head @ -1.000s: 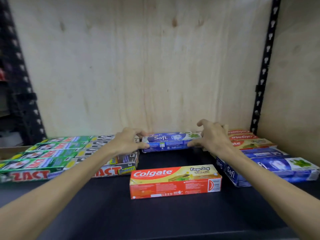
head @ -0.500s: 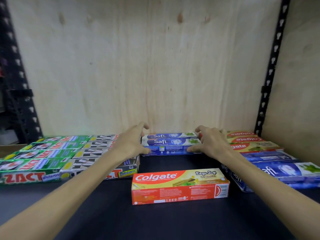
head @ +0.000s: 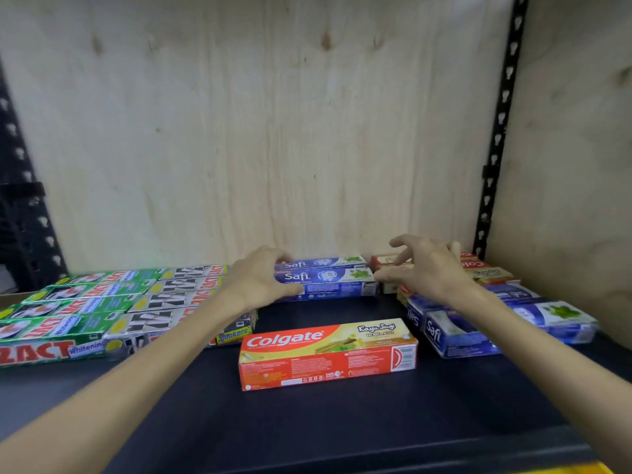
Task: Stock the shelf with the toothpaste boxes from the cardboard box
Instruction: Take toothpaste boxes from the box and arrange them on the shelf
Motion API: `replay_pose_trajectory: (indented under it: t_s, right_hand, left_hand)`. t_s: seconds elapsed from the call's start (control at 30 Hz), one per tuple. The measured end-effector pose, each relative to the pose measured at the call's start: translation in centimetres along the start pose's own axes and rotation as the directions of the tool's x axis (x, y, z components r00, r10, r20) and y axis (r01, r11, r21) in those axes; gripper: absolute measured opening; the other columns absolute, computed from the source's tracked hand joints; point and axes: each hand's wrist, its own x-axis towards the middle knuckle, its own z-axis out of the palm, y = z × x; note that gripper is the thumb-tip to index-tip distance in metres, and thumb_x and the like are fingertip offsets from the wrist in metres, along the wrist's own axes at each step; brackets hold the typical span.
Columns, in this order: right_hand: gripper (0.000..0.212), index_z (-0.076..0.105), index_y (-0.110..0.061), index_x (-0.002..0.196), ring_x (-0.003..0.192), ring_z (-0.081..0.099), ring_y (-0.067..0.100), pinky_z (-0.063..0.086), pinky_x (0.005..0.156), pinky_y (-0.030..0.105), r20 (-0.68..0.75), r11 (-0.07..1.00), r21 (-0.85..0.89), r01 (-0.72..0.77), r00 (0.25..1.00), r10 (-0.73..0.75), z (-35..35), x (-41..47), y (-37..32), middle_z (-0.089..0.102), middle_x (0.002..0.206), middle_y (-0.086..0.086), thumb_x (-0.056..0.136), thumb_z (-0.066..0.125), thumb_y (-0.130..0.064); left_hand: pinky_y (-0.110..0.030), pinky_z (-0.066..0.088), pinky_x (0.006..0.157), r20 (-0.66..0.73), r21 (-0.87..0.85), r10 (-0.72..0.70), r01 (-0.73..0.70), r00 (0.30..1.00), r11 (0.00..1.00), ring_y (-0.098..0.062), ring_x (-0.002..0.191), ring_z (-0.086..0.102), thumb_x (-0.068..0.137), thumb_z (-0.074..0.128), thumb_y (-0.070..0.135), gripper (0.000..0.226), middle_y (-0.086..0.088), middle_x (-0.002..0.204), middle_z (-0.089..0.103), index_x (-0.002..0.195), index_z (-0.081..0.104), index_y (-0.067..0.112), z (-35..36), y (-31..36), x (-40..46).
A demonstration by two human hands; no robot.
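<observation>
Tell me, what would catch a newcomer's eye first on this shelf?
Probably the red and yellow Colgate box, lying alone in the middle of the dark shelf. Behind it, against the plywood back wall, the left hand and right hand flank the ends of a blue Safi box, with another Safi box behind it. Green and silver Zact boxes fill the left side.
</observation>
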Motion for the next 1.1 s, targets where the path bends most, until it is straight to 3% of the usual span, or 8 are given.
replay_pose_trajectory:
  t_s: [0.2, 0.33, 0.43, 0.53, 0.73, 0.93, 1.03, 1.1]
  right_hand:
    - [0.057, 0.062, -0.032, 0.126, 0.121, 0.056, 0.023, 0.032, 0.098, 0.042, -0.042, 0.987, -0.103, -0.124, 0.992, 0.120, -4.8, -3.0, 5.8, 0.070, 0.120, -0.007, 0.079, 0.071, -0.063]
    - [0.059, 0.065, -0.024, 0.126, 0.115, 0.063, 0.029, 0.047, 0.099, 0.045, -0.041, 0.971, -0.101, -0.216, 0.976, 0.213, -7.7, -5.1, 9.5, 0.071, 0.119, 0.002, 0.079, 0.072, -0.061]
    - [0.059, 0.064, -0.021, 0.128, 0.112, 0.062, 0.033, 0.050, 0.093, 0.042, 0.019, 0.951, -0.147, -0.273, 0.960, 0.279, -8.4, -6.4, 11.5, 0.070, 0.120, 0.010, 0.082, 0.072, -0.057]
    - [0.057, 0.066, -0.021, 0.118, 0.107, 0.063, 0.034, 0.051, 0.087, 0.040, 0.057, 0.939, -0.196, -0.283, 0.953, 0.299, -8.2, -7.0, 12.6, 0.070, 0.114, 0.011, 0.084, 0.063, -0.066]
    - [0.059, 0.061, -0.026, 0.120, 0.118, 0.055, 0.036, 0.035, 0.099, 0.045, 0.066, 0.894, -0.358, -0.269, 0.948, 0.311, -7.6, -6.7, 12.5, 0.067, 0.120, 0.010, 0.089, 0.045, -0.073]
    - [0.055, 0.054, -0.031, 0.131, 0.126, 0.048, 0.035, 0.029, 0.097, 0.044, 0.077, 0.935, -0.156, -0.320, 0.939, 0.334, -7.7, -6.7, 12.1, 0.064, 0.129, 0.004, 0.088, 0.058, -0.065]
    - [0.053, 0.056, -0.033, 0.130, 0.126, 0.046, 0.036, 0.031, 0.100, 0.044, -0.017, 0.948, -0.005, -0.319, 0.948, 0.319, -7.4, -7.3, 11.2, 0.066, 0.128, 0.002, 0.085, 0.066, -0.059]
    - [0.052, 0.057, -0.036, 0.127, 0.123, 0.047, 0.036, 0.034, 0.101, 0.046, -0.072, 0.948, 0.083, -0.306, 0.947, 0.312, -6.8, -7.3, 10.4, 0.068, 0.123, 0.003, 0.082, 0.069, -0.060]
  left_hand:
    - [-0.031, 0.044, 0.098, -0.078, -0.148, 0.124, -0.135, 0.989, 0.980, -0.013, 0.112, 0.057, 0.085, 0.075, 0.038, 0.036, 0.004, 0.119, 0.064, 0.116, 0.067, 0.023, 1.6, 6.7, -0.8]
    - [-0.015, 0.043, 0.078, -0.013, -0.273, 0.201, -0.197, 0.980, 0.942, -0.009, 0.098, 0.061, 0.085, 0.078, 0.031, 0.027, 0.007, 0.105, 0.068, 0.108, 0.069, 0.020, 3.2, 11.8, -1.4]
    - [-0.025, 0.054, 0.082, 0.104, -0.350, 0.180, -0.134, 0.978, 0.927, -0.011, 0.086, 0.066, 0.081, 0.080, 0.042, 0.031, 0.006, 0.092, 0.070, 0.102, 0.070, 0.022, 5.0, 14.4, -1.2]
    - [-0.026, 0.050, 0.076, 0.208, -0.304, 0.128, -0.060, 0.970, 0.951, -0.010, 0.087, 0.064, 0.080, 0.077, 0.052, 0.040, 0.005, 0.093, 0.067, 0.107, 0.066, 0.024, 5.9, 15.8, -1.2]
    - [-0.024, 0.046, 0.070, 0.250, -0.348, 0.041, 0.050, 0.967, 0.936, -0.013, 0.093, 0.063, 0.084, 0.074, 0.049, 0.044, 0.003, 0.099, 0.066, 0.113, 0.055, 0.021, 6.2, 16.6, -1.5]
    - [-0.017, 0.046, 0.060, 0.161, -0.390, 0.093, -0.023, 0.983, 0.920, -0.017, 0.092, 0.066, 0.097, 0.061, 0.039, 0.035, -0.001, 0.101, 0.066, 0.123, 0.049, 0.019, 6.8, 16.4, -2.4]
    - [-0.019, 0.044, 0.071, 0.090, -0.385, 0.081, -0.041, 0.993, 0.922, -0.019, 0.096, 0.065, 0.101, 0.052, 0.041, 0.029, 0.000, 0.101, 0.066, 0.123, 0.048, 0.023, 6.1, 15.4, -2.8]
    - [-0.027, 0.044, 0.073, 0.025, -0.401, 0.058, -0.043, 0.998, 0.915, -0.027, 0.097, 0.065, 0.103, 0.045, 0.045, 0.024, -0.011, 0.103, 0.070, 0.119, 0.049, 0.027, 5.6, 14.5, -3.0]
